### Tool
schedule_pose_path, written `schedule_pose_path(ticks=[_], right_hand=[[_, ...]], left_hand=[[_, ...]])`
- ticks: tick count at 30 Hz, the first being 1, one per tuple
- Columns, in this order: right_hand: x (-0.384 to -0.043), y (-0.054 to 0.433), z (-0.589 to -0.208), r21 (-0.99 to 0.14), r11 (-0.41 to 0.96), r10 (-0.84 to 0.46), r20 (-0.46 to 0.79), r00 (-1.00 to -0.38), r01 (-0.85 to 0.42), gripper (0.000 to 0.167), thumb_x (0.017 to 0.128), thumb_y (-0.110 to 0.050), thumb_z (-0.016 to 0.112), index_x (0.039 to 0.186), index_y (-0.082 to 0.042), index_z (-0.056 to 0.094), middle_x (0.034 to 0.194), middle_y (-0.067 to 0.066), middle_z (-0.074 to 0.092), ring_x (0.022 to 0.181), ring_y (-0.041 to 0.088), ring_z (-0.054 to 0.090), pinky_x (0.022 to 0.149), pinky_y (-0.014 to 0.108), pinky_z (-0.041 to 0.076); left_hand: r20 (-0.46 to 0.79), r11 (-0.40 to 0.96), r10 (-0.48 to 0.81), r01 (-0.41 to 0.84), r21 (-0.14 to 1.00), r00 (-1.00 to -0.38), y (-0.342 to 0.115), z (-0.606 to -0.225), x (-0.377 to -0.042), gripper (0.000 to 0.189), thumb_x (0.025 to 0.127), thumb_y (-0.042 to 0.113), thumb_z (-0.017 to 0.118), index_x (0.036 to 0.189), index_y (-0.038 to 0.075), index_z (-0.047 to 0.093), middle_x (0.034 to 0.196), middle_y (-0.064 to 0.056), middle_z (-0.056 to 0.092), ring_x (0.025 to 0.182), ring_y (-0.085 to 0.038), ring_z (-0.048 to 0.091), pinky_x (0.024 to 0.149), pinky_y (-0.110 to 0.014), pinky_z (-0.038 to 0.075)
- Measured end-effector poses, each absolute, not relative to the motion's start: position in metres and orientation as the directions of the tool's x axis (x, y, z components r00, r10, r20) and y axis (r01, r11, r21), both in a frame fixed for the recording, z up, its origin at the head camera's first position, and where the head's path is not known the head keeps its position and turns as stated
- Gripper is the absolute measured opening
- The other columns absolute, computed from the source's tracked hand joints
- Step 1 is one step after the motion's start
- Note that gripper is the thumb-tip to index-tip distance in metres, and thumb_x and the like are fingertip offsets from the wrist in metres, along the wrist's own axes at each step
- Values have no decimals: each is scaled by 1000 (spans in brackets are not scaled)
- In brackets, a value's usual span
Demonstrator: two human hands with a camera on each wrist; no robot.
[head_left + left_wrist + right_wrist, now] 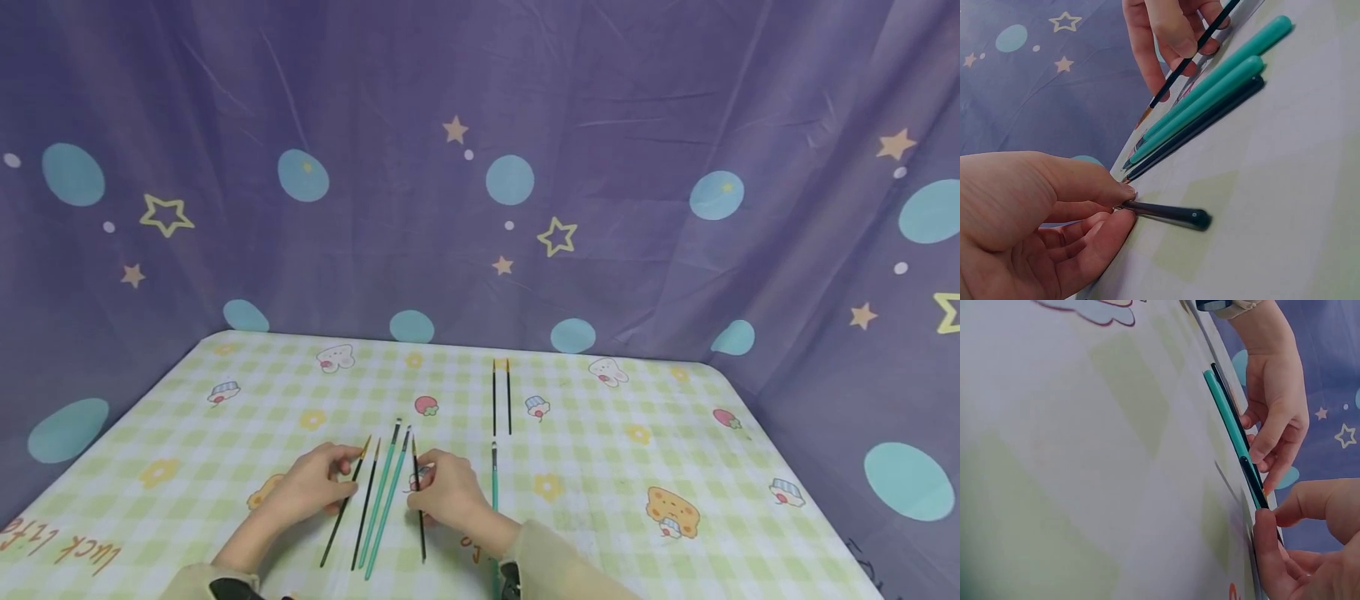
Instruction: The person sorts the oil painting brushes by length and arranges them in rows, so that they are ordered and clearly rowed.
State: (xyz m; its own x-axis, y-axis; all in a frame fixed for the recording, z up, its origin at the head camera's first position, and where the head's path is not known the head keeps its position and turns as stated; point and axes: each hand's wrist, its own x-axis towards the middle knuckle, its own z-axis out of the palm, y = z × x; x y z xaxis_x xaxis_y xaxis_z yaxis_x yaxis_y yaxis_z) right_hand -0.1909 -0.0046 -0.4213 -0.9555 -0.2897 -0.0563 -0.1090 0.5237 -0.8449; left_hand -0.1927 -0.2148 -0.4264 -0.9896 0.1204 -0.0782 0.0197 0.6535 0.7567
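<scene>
Toward the table's front, my left hand [318, 479] pinches a thin black paintbrush [335, 530] between thumb and fingers, its tan bristles pointing away from me. In the left wrist view the dark handle end [1172, 214] sticks out past the fingertips. My right hand [447, 490] pinches another black paintbrush [422, 533], bristles also at the far end. Between the hands lie a third black paintbrush [367, 500] and two teal paintbrushes, one [381, 492] left of the other [393, 498], roughly side by side. The right wrist view shows both hands close over the cloth.
Another teal paintbrush [495, 483] lies partly hidden under my right forearm. Farther back are two black paintbrushes, one [494, 404] left of the other [509, 404]. A green checked tablecloth [585, 450] covers the table; a purple patterned curtain [420, 250] hangs behind.
</scene>
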Motion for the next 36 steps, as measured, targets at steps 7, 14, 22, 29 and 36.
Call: schedule_pose_path(ticks=[7,14,22,29,36], right_hand=[[-198,3,-421,-865,488,-285,-36,-958,-113,44,73,-5,72,114,2,58,69,-2,53,43,11,53,40,23,47],[-213,19,-421,-928,370,-279,-76,-957,-34,43,72,2,66,114,3,58,74,4,56,52,13,57,46,25,53],[-228,36,-422,-961,277,-256,-104,-961,30,44,73,3,64,116,3,57,79,8,56,56,14,58,51,29,55],[-237,52,-421,-980,195,-275,-87,-958,33,47,76,5,62,121,5,53,86,11,56,58,13,58,56,30,57],[-250,68,-423,-983,182,-228,-76,-971,35,44,76,5,61,120,7,53,88,11,56,56,10,57,55,30,56]], left_hand=[[-88,649,128,16,761,-988,-216,-426,-192,47,78,5,66,123,-1,53,86,-6,47,51,-15,47,45,-29,49],[-78,648,147,37,760,-986,-216,-426,-193,48,78,5,65,123,-3,52,85,-6,46,48,-15,48,46,-28,49],[-84,647,145,30,762,-986,-217,-426,-192,48,78,5,66,123,-2,53,85,-6,46,49,-15,47,46,-28,49],[-78,647,133,27,762,-988,-215,-426,-193,48,77,4,66,123,-2,53,85,-5,46,48,-15,47,46,-29,49],[-81,648,124,19,761,-989,-214,-426,-192,49,77,4,66,123,-2,53,85,-5,46,48,-15,47,46,-28,49]])
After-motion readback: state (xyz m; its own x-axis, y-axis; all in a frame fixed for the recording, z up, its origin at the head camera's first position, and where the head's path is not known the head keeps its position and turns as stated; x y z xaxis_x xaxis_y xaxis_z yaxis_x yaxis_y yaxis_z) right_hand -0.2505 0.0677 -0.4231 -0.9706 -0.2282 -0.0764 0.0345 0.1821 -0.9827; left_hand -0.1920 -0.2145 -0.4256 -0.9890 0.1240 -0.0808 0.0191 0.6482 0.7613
